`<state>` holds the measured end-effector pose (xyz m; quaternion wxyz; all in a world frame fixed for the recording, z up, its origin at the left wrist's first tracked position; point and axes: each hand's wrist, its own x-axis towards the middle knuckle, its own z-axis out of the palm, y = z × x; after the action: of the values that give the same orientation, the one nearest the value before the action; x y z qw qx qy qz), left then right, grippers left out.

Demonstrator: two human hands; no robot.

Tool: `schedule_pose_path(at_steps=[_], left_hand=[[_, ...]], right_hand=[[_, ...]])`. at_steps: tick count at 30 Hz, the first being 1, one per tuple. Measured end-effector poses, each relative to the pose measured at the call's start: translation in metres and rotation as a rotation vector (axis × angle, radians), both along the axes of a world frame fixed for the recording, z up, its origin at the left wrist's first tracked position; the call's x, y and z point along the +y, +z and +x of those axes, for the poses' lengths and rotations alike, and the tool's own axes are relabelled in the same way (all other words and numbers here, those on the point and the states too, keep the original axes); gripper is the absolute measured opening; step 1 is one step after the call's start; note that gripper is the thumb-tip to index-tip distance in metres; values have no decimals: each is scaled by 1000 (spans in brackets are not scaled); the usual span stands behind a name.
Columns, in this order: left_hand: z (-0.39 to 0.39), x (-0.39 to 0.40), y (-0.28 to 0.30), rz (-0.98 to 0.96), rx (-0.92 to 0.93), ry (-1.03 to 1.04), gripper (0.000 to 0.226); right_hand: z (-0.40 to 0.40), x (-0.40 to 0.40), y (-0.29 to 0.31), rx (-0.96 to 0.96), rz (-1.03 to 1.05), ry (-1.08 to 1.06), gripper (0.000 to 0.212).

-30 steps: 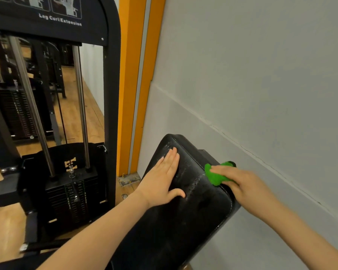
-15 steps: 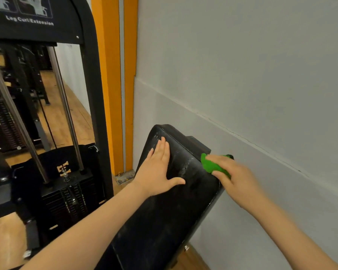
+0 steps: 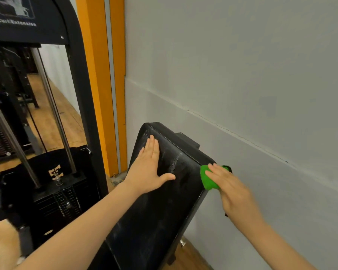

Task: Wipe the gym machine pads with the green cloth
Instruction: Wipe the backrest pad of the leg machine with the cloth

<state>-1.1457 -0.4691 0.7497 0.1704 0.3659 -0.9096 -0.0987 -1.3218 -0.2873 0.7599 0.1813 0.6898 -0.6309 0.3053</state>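
**Green cloth at the pad's right edge**

Against the grey wall [image 3: 242, 75], a black padded bench section [image 3: 164, 211] of the gym machine slopes up and away from the camera, its top end close to the orange door frame [image 3: 98, 84]. The left hand [image 3: 148, 168] lies flat on the upper part of the pad, fingers straight and close together pointing up the slope, thumb spread out to the right; it grips nothing and simply rests on the vinyl. Pale streaks and specks show on the pad surface just right of this hand.

The right hand [image 3: 228, 186] is at the pad's right edge, on the wall side. It holds the green cloth [image 3: 208, 178], bunched into a wad, with the fingers laid over the top of it and pressing it against the edge and side of the pad. Only the left part of the cloth shows; the rest is hidden under the fingers and palm, so how the thumb lies cannot be told. A small dark piece shows beyond the fingertips, too unclear to name.

To the left stands the black frame [image 3: 80, 114] of the weight machine, with a label reading partly "Curl Extension" near the top, two steel guide rods [image 3: 53, 106] and the weight stack [image 3: 62, 203] below. Wooden flooring [image 3: 47, 117] runs behind it and also shows beneath the pad's lower end.
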Motion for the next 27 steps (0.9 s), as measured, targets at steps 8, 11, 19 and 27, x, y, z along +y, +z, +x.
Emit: schedule_pose_path(at_steps=[8,11,19,27], left_hand=[[1,-4,-2,19,34,0,118],[0,-1,-4,11,28,-10,119],[1,-3,-3,25,43,-3,117],[1,-3,-8,25,74,-24,119]], right_hand=[[16,-60,20,97,62,22,62],[16,-32,4,129,-6,12,58],[-1,-31,23,69,-37,93,47],[-11,-44,27,129,158,190,47]])
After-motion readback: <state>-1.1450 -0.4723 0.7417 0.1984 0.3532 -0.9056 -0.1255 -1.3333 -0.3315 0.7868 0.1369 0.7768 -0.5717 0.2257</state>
